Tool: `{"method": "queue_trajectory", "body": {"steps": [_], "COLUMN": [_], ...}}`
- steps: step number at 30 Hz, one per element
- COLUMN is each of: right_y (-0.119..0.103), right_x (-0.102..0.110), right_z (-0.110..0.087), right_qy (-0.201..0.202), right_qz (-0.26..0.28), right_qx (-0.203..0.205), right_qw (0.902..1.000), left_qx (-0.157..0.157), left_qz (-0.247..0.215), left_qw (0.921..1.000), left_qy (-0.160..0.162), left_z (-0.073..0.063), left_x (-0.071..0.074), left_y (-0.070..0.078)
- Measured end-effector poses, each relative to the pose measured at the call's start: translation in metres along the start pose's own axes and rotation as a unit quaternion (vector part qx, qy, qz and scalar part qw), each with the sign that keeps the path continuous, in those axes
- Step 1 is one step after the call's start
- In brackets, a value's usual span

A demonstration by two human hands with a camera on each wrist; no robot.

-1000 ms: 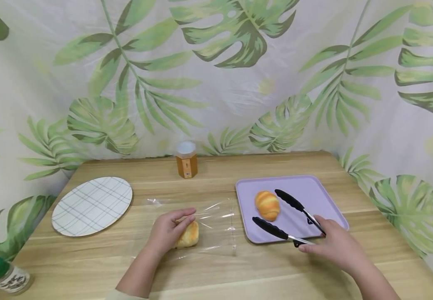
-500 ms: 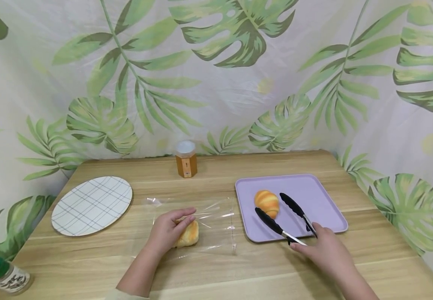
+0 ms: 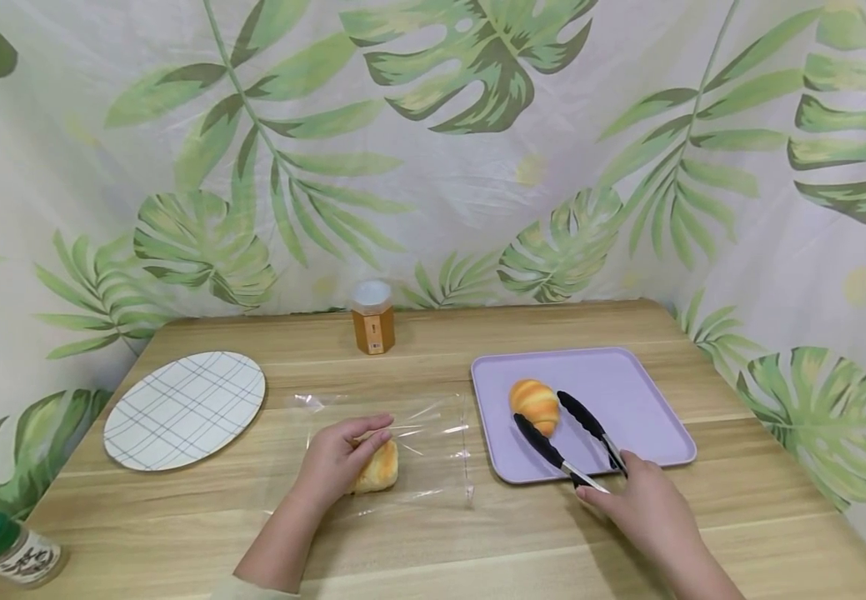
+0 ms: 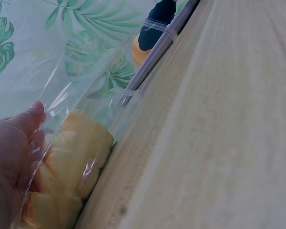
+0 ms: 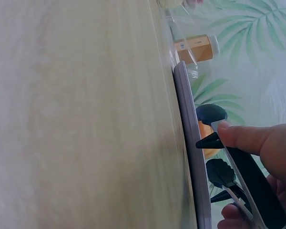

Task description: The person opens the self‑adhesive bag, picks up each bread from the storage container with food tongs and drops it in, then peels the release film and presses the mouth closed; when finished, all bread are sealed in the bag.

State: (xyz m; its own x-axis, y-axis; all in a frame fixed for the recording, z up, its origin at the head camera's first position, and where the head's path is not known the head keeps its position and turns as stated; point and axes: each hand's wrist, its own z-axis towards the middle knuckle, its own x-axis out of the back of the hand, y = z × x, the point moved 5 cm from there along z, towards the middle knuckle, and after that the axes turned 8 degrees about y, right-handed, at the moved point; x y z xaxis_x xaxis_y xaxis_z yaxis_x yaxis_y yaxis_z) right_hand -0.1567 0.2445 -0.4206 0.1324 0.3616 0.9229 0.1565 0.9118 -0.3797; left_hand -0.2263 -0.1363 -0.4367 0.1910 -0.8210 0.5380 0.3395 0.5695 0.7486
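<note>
My left hand (image 3: 335,462) pinches the upper layer of a clear plastic bag (image 3: 433,467) lying on the table, and creases spread from its fingertips. Through the film in the left wrist view I see a small loaf of bread (image 4: 71,167), partly hidden by the hand in the head view. My right hand (image 3: 650,504) grips black-tipped metal tongs (image 3: 540,442). Their spread tips straddle a striped, croissant-like bread roll (image 3: 533,400) on a lilac tray (image 3: 646,383). The near tip overlaps the roll in the head view; I cannot tell whether it touches.
A checked round plate (image 3: 185,408) lies at the left. An amber jar with a pale lid (image 3: 374,321) stands at the back, and a green-capped shaker (image 3: 8,550) is at the front left corner. A leaf-patterned cloth (image 3: 433,167) hangs behind the wooden table (image 3: 433,546).
The right hand has moved left with the tongs, and their tips have come closer together around the bread roll. The left hand and the bag have stayed put.
</note>
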Motion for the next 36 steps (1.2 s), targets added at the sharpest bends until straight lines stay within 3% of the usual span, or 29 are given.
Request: {"method": "queue_trajectory", "body": {"steps": [14, 26, 31, 36], "right_y": [-0.001, 0.013, 0.019, 0.013], "right_x": [0.006, 0.016, 0.027, 0.034], "right_z": [-0.001, 0.006, 0.011, 0.015], "right_qy": [0.006, 0.003, -0.007, -0.026], "right_qz": [-0.023, 0.005, 0.030, 0.072], "right_qx": [0.003, 0.018, 0.042, 0.095], "right_qw": [0.9997, 0.9998, 0.9986, 0.9925], "left_qx": [0.000, 0.001, -0.003, -0.004], "left_qz": [-0.003, -0.008, -0.009, -0.008], "left_qw": [1.0000, 1.0000, 1.0000, 1.0000], "left_qy": [-0.003, -0.002, -0.003, -0.003], "left_z": [0.000, 0.000, 0.000, -0.001], "left_x": [-0.001, 0.000, 0.001, 0.001], "left_y": [-0.001, 0.001, 0.002, 0.002]}}
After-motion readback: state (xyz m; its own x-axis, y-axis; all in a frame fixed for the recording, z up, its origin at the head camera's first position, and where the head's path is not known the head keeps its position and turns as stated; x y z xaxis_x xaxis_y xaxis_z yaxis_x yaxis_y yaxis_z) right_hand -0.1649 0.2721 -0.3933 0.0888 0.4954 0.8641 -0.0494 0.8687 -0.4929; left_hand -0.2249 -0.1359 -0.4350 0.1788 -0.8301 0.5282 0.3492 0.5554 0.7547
